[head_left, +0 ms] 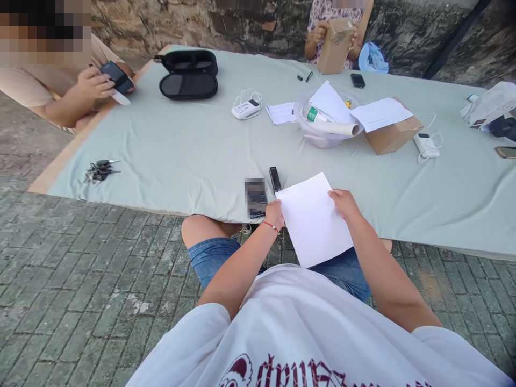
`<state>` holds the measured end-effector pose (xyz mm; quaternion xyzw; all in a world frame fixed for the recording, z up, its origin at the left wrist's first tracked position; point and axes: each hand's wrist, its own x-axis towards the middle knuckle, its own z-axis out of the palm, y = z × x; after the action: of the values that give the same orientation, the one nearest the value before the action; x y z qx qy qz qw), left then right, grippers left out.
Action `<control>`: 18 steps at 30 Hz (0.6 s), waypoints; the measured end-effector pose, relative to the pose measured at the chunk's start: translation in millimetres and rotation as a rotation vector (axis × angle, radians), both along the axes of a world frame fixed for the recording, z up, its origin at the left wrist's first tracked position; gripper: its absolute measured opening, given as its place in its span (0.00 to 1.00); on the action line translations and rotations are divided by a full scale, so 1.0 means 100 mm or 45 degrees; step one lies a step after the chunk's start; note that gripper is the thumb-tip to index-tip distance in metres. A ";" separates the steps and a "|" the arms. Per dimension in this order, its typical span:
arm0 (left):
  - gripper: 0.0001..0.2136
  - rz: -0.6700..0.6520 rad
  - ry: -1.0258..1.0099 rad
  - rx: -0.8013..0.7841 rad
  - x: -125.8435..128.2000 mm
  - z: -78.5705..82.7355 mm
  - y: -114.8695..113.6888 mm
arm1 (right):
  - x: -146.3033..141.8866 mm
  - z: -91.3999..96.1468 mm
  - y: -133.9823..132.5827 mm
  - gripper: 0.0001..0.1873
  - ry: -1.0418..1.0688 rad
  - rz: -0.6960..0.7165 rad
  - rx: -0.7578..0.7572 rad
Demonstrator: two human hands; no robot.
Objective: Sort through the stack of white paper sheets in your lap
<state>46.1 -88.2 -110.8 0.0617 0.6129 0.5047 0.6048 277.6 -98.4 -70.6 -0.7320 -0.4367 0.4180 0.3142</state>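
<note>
A white sheet of paper (316, 223) is held between my two hands, tilted over my lap at the table's near edge. My left hand (274, 214), with a red string bracelet at the wrist, pinches its left edge. On the upper right edge, my right hand (345, 203) grips the paper with thumb and fingers. Close beyond my left hand lie a black stapler-like object (274, 179) and a dark, partly blurred phone-like object (256, 199). The paper covers the near end of the stapler-like object.
A plastic basin (302, 121) holds papers and a roll. Beside it stands a cardboard box (393, 134) with a sheet on top. Keys (100, 171), a black case (188, 86) and white corded devices (246, 109) lie on the cloth-covered table (181, 156). Two other people sit at it, each handling something.
</note>
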 end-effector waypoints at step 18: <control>0.03 -0.289 0.278 -0.302 -0.16 -0.02 0.40 | -0.22 -0.09 -0.03 0.12 -0.080 -0.001 -0.055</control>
<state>30.1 -47.8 -112.5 0.1130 0.7193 0.3478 0.5906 255.2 -101.9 -79.8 -0.7515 -0.4369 0.4041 0.2848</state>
